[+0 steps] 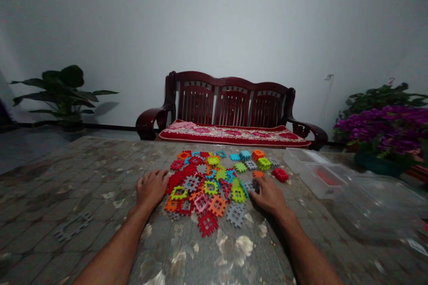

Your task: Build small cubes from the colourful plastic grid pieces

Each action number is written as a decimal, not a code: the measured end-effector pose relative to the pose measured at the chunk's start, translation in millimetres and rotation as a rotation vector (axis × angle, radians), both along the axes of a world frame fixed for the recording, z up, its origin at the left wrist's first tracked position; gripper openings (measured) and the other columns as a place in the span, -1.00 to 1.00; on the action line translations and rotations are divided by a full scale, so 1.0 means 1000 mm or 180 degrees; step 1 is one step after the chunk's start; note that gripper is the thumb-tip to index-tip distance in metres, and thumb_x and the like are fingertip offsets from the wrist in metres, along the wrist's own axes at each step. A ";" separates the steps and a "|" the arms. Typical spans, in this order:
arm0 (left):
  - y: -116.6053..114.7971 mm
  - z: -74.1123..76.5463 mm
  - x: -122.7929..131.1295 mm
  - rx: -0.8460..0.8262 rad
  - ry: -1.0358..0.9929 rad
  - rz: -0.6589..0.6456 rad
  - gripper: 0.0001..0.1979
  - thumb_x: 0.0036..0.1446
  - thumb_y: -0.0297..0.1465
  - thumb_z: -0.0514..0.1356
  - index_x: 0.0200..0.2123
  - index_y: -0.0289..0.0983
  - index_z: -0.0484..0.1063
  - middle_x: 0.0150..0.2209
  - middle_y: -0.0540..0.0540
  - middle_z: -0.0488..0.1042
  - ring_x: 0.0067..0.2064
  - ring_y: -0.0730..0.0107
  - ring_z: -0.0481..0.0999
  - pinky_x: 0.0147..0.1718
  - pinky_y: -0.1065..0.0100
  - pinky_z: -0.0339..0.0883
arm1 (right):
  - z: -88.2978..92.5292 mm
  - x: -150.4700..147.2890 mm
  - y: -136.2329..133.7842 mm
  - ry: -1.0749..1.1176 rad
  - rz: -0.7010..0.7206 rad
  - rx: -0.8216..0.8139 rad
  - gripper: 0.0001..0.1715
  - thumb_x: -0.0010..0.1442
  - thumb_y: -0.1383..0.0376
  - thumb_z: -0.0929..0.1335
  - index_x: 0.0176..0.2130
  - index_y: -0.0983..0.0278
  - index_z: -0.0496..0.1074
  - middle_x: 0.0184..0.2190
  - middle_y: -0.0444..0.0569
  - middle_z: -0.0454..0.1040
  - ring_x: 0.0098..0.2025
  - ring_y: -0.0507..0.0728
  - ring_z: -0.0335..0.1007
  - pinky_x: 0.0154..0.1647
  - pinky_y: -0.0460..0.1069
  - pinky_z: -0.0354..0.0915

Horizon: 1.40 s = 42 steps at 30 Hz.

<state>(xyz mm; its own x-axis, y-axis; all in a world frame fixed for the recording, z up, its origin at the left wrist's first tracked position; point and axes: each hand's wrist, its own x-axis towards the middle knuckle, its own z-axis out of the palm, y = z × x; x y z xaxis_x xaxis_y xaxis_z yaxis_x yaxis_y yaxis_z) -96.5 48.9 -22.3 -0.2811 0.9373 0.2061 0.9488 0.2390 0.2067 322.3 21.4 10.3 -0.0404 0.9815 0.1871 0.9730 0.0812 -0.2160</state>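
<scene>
A heap of toothed, interlocking plastic tiles in red, orange, green, grey and blue lies on the table, many with window-like cut-outs, such as a red tile (pixel 207 223) at its near edge. At the heap's left side my left hand (pixel 152 189) rests on the tabletop, fingers stretched out beside red tiles (pixel 175 181). My right hand (pixel 267 193) is at the right side, its fingers closed on a grey toothed tile (pixel 249 185), partly hidden by them. Beyond it sit small blocks: an orange block (pixel 258 155), a green block (pixel 264 163) and a red block (pixel 280 174).
A clear plastic box (pixel 323 178) and a transparent lid-like container (pixel 377 205) stand on the right of the patterned table (pixel 110 164). Purple flowers (pixel 384 129) are behind them. A grey frame piece (pixel 72 226) lies far left. A wooden bench (pixel 230 102) stands against the wall.
</scene>
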 end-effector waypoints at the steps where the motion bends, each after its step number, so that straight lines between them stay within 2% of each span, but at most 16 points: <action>1: 0.000 0.000 0.000 -0.0014 0.0000 0.0003 -0.50 0.43 -0.23 -0.09 0.20 -0.12 0.53 0.32 -0.20 0.46 0.33 0.11 0.39 0.30 0.01 0.17 | 0.002 -0.002 -0.001 -0.0068 -0.0005 -0.0055 -0.50 0.21 0.13 0.41 0.10 0.27 0.52 0.09 0.16 0.54 0.15 0.30 0.43 0.12 0.04 0.27; 7: -0.002 0.004 0.003 -0.0008 0.0027 0.0019 -0.51 0.43 -0.24 -0.09 0.19 -0.13 0.54 0.30 -0.20 0.48 0.32 0.10 0.41 0.30 0.02 0.17 | 0.001 -0.008 -0.002 -0.0117 -0.0153 -0.0081 -0.45 0.23 0.20 0.39 0.19 0.26 0.47 0.10 0.19 0.56 0.14 0.31 0.45 0.10 0.05 0.28; 19: 0.000 0.000 0.002 0.0026 0.0076 0.0055 -0.50 0.43 -0.22 -0.09 0.19 -0.12 0.54 0.30 -0.22 0.47 0.31 0.08 0.41 0.29 0.02 0.16 | 0.001 -0.003 -0.001 -0.0166 -0.0235 -0.0120 -0.50 0.17 0.32 0.39 0.11 0.27 0.51 0.00 0.21 0.61 0.05 0.31 0.51 0.02 0.04 0.31; 25: 0.002 -0.005 0.000 0.0079 0.0032 0.0024 -0.50 0.42 -0.22 -0.09 0.19 -0.12 0.54 0.30 -0.22 0.47 0.32 0.09 0.39 0.31 0.01 0.14 | -0.003 -0.001 0.001 -0.0032 -0.0278 -0.0053 -0.43 0.11 0.38 0.40 0.13 0.30 0.49 0.02 0.23 0.62 0.05 0.31 0.53 0.01 0.04 0.31; 30: 0.002 -0.003 0.001 0.0073 0.0035 0.0045 -0.51 0.42 -0.23 -0.08 0.20 -0.11 0.53 0.30 -0.22 0.48 0.30 0.08 0.40 0.29 -0.01 0.16 | 0.005 0.013 0.002 0.0154 -0.0349 0.0034 -0.45 0.09 0.34 0.40 0.10 0.30 0.49 -0.06 0.17 0.65 -0.04 0.29 0.56 -0.10 0.02 0.33; 36: 0.000 0.001 0.004 0.0014 0.0092 0.0092 -0.51 0.43 -0.22 -0.10 0.19 -0.08 0.54 0.30 -0.20 0.47 0.31 0.10 0.40 0.29 0.02 0.15 | 0.018 0.028 0.026 0.0675 -0.0709 0.0242 -0.32 0.13 0.20 0.43 0.22 0.27 0.39 -0.09 0.08 0.65 -0.07 0.27 0.60 -0.15 0.02 0.36; 42: -0.003 0.005 0.006 0.0017 -0.0007 0.0095 -0.52 0.42 -0.25 -0.06 0.20 -0.12 0.54 0.31 -0.23 0.46 0.32 0.09 0.40 0.30 0.02 0.15 | 0.028 0.016 0.061 0.0477 -0.0992 0.0137 -0.38 0.20 0.22 0.39 0.21 0.31 0.38 -0.07 0.13 0.63 0.00 0.29 0.58 -0.10 0.04 0.36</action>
